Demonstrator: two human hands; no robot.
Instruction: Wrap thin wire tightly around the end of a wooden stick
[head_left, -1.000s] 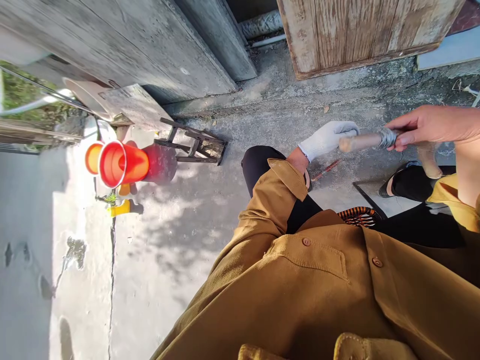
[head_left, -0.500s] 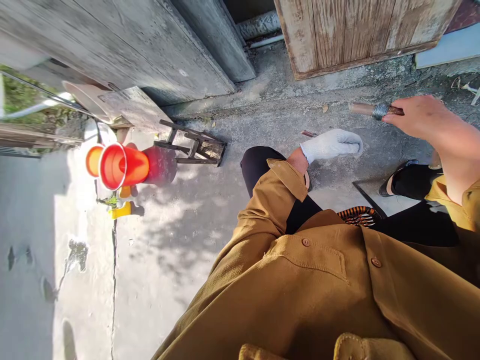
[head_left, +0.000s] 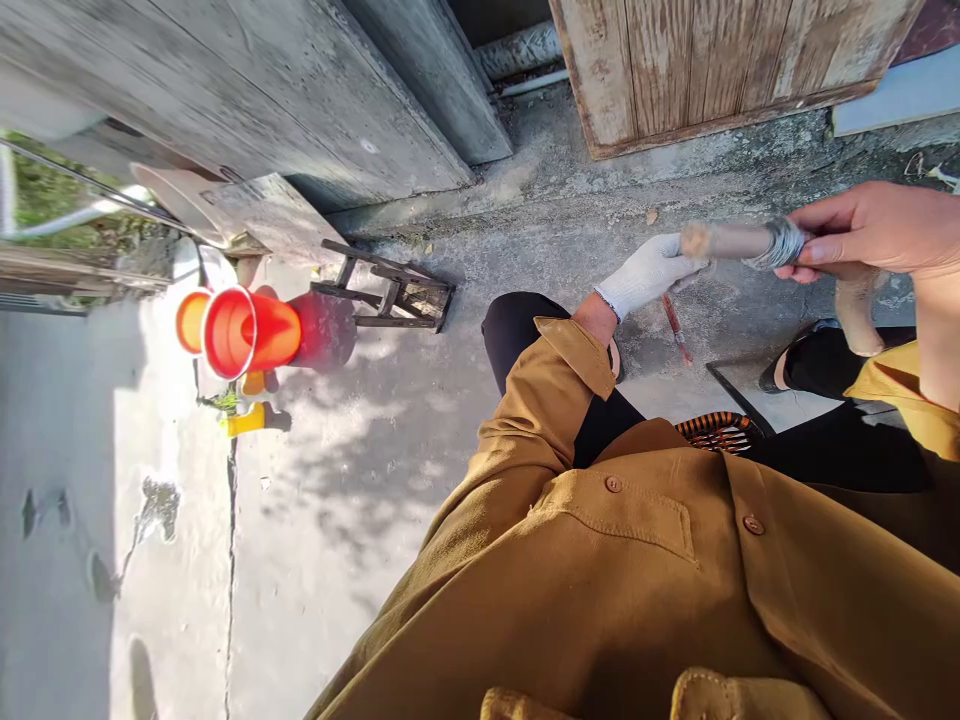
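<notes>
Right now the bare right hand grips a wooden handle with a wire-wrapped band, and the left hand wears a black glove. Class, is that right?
Not quite. The head view shows the left hand in a white glove, not black. The bare right hand does grip the wooden handle with its wire-wrapped band.

- wooden handle (head_left: 724, 241) looked smooth, with dull metal wire wrapped round it
- glove (head_left: 646, 274) was white knit cloth
- ground (head_left: 360, 440) was rough concrete
- cups (head_left: 244, 332) were glossy plastic
</notes>
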